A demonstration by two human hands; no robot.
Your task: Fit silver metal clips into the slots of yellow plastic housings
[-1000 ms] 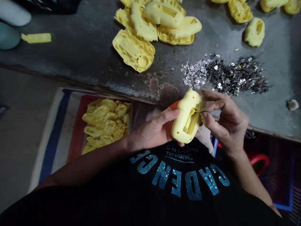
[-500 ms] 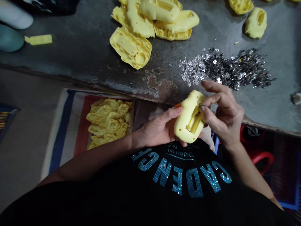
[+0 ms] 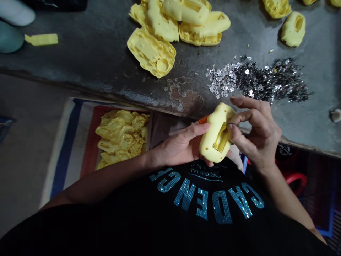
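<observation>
My left hand (image 3: 183,144) is wrapped round a yellow plastic shell (image 3: 209,144), thumb on its near face. The shell is held tilted above my lap, with a long battery compartment (image 3: 221,139) facing up. My right hand (image 3: 255,131) pinches a small thin metal contact (image 3: 231,123) between thumb and forefinger at the upper end of that compartment. Its other fingers are bent and raised. How far the contact sits inside the slot cannot be made out. Beyond my right hand, a pile of small shiny metal contacts (image 3: 255,80) lies on the grey table (image 3: 93,53).
More yellow shells (image 3: 151,53) are heaped at the back of the table, and another shell (image 3: 293,29) lies at the right. A yellow strip (image 3: 42,39) lies at the left. Below the table edge, a box of yellow shells (image 3: 122,135) stands beside a striped surface (image 3: 65,142).
The view has shifted slightly. My right hand has drawn back a little to the right from the compartment, and more of the thin metal piece shows at its fingertips. My left hand keeps its hold.
</observation>
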